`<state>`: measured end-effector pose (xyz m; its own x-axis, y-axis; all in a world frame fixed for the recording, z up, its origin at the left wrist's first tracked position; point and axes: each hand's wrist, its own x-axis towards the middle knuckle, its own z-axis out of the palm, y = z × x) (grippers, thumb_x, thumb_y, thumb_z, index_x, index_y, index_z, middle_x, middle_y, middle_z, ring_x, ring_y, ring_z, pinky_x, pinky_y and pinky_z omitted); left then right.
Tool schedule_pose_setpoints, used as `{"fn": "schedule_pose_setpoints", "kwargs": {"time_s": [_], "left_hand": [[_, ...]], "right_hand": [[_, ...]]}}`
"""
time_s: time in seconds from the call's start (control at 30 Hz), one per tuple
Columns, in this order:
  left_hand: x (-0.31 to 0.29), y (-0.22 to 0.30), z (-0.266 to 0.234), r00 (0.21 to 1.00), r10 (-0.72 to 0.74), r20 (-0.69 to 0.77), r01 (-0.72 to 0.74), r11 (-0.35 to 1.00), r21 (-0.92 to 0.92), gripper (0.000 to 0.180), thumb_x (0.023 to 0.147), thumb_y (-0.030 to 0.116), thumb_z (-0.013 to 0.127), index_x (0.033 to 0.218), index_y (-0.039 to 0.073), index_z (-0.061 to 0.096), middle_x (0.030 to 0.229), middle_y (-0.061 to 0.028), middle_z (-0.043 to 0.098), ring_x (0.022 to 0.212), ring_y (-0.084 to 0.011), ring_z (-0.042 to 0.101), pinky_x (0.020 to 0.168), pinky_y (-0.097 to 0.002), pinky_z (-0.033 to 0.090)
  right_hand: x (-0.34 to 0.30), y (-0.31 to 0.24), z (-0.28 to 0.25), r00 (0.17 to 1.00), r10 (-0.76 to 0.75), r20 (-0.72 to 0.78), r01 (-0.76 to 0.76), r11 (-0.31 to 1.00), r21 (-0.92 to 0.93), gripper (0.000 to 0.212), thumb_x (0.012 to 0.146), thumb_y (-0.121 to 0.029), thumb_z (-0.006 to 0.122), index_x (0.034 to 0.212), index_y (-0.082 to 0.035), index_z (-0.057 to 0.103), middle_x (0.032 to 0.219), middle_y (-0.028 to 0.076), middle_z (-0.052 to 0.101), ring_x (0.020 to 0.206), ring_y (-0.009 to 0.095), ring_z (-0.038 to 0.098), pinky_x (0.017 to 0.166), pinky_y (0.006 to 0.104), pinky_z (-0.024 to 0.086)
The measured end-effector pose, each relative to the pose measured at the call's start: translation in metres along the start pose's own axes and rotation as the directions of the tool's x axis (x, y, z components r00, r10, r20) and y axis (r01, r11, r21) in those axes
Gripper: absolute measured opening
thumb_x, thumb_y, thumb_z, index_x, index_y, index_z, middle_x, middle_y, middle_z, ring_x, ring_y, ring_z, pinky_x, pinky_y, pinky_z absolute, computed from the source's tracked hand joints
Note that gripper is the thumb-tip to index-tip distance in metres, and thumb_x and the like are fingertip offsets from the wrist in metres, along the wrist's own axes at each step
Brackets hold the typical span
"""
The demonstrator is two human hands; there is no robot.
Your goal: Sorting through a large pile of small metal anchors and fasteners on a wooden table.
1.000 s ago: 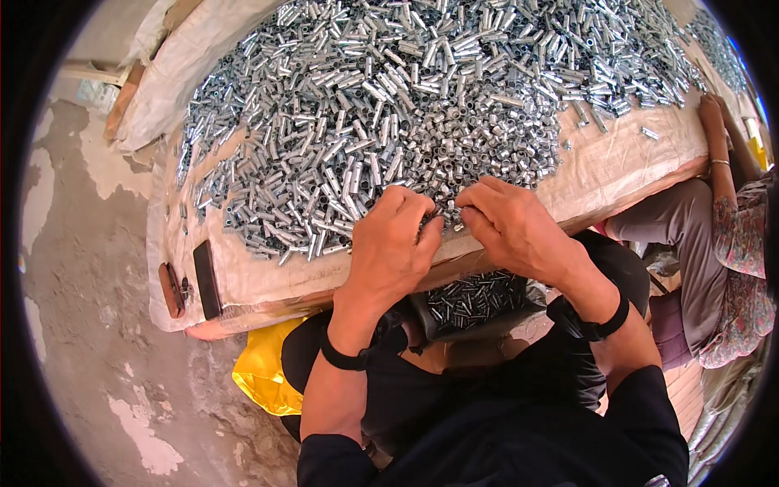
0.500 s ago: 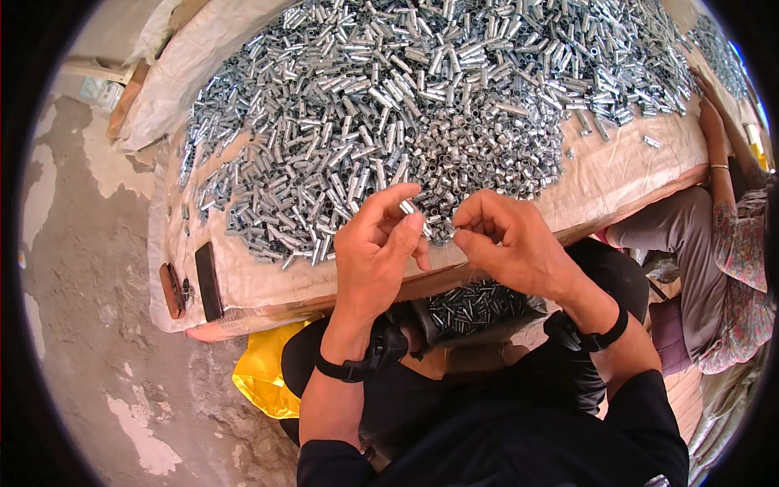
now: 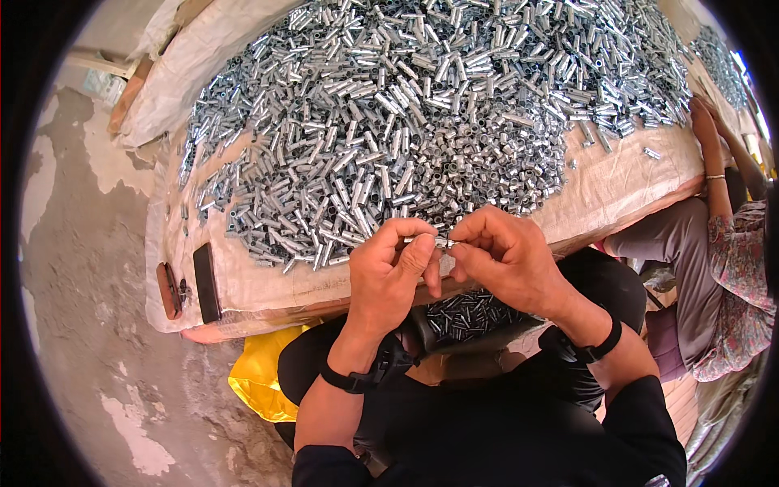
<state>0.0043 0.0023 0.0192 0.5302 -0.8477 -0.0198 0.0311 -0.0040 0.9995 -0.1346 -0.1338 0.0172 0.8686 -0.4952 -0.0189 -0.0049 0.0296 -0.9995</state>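
Over the near edge of the table, my left hand is closed, holding a short silvery metal tube between thumb and fingers. My right hand meets it from the right, thumb and forefinger pinched at the tube's right end around a small metal piece whose shape is mostly hidden. The fingertips of both hands nearly touch. Just beyond them spreads a heap of metal tubes, and short metal rings are gathered in front of its middle.
A pale cloth covers the table. At its left end lie a dark phone-like slab and a brown case. Below the edge, between my arms, a container holds dark small parts. A yellow bag hangs lower left. Another person sits at right.
My hands have come together, the left moving right and slightly down. The tube, tilted and apart from the right fingers before, now lies nearly level against them.
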Motion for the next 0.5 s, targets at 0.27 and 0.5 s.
{"fn": "schedule_pose_setpoints", "kwargs": {"time_s": [0.27,0.5], "left_hand": [[-0.003,-0.008,0.002,0.991,0.132,0.029,-0.135,0.958,0.251,0.020,0.106,0.016,0.059,0.114,-0.002,0.064,0.075,-0.0048,0.062,0.059,-0.0109,0.060,0.055,-0.0259,0.049],[-0.002,0.004,-0.001,0.946,0.191,0.262,-0.313,0.748,0.586,0.029,0.087,0.015,0.079,0.104,0.001,0.060,0.088,-0.0145,0.060,0.074,-0.0309,0.064,0.060,-0.0388,0.051]], "right_hand": [[-0.001,-0.007,-0.002,0.999,0.046,0.010,-0.045,0.995,-0.088,0.009,0.096,-0.005,0.066,0.100,0.003,0.063,0.079,0.005,0.067,0.070,0.008,0.063,0.060,0.0274,0.050],[-0.001,-0.006,-0.014,0.988,0.053,0.145,-0.033,0.990,-0.137,0.011,0.097,-0.007,0.066,0.092,0.002,0.065,0.074,0.005,0.066,0.067,0.009,0.064,0.058,0.0281,0.049]]}}
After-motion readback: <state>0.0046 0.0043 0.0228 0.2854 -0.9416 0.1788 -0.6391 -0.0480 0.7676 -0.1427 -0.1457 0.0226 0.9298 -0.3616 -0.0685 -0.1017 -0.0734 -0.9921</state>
